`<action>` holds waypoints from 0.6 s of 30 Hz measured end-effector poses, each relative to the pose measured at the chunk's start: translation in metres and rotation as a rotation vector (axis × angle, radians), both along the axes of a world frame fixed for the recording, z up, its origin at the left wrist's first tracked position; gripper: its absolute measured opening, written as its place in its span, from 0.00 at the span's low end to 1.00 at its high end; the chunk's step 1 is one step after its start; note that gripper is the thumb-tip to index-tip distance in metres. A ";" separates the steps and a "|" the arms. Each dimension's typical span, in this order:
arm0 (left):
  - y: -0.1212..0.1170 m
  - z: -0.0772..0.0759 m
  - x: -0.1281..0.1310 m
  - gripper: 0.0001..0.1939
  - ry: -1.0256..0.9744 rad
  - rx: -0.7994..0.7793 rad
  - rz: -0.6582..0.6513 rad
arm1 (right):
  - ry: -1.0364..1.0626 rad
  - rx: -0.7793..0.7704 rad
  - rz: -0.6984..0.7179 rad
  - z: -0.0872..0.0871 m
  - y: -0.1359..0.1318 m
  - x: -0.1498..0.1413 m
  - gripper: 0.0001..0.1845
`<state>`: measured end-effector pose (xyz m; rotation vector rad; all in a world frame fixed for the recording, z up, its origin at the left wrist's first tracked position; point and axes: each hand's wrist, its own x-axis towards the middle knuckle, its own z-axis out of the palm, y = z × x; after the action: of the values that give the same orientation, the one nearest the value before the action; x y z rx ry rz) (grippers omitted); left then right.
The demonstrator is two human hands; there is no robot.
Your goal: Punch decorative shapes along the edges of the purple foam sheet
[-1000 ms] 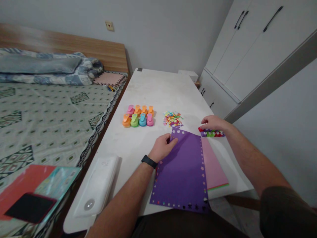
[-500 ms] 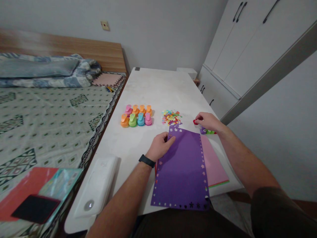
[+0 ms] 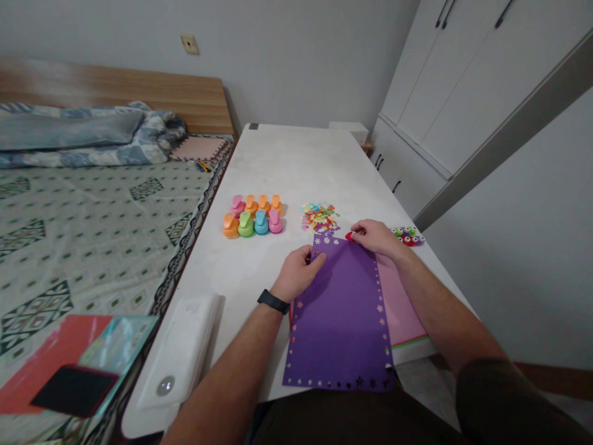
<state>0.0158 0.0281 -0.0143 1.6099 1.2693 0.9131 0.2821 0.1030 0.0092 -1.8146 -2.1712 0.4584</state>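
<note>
A purple sheet of paper (image 3: 343,315) with small shapes punched along its edges lies on the white table (image 3: 287,167), over a stack of pink sheets (image 3: 401,309). My left hand (image 3: 296,272) pinches the sheet's upper left corner. My right hand (image 3: 373,236) is closed on a small red punch (image 3: 349,236) at the sheet's top edge. A row of small green, red and purple punches (image 3: 407,236) sits just right of that hand.
Several larger pastel punches (image 3: 254,217) stand in two rows left of a heap of coloured paper cut-outs (image 3: 319,217). A white flat device (image 3: 178,355) lies near the table's front left edge. A bed (image 3: 92,204) adjoins the table's left side; white cabinets (image 3: 445,80) stand at the right.
My right hand lifted a red punch from the row at the right and carried it left to the purple sheet's top edge. My left hand stayed on the sheet's corner.
</note>
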 end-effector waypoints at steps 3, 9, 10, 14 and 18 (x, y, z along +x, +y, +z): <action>-0.001 0.003 0.001 0.18 -0.007 -0.007 -0.006 | -0.016 -0.025 0.008 0.001 -0.002 -0.001 0.10; -0.002 0.009 0.001 0.18 0.021 -0.015 0.016 | 0.102 -0.011 -0.055 -0.004 -0.007 -0.003 0.08; -0.002 0.010 0.001 0.18 0.023 -0.018 0.015 | 0.141 0.002 -0.075 -0.007 -0.007 -0.003 0.08; -0.002 0.010 0.000 0.18 0.028 -0.023 0.021 | 0.444 0.061 -0.186 -0.015 -0.008 -0.004 0.09; -0.003 0.011 0.000 0.17 0.010 -0.023 0.025 | 0.843 0.002 -0.188 -0.018 -0.015 -0.010 0.13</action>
<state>0.0161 0.0250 -0.0038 1.5856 1.3055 0.9038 0.2723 0.0884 -0.0092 -1.4195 -1.4074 0.9582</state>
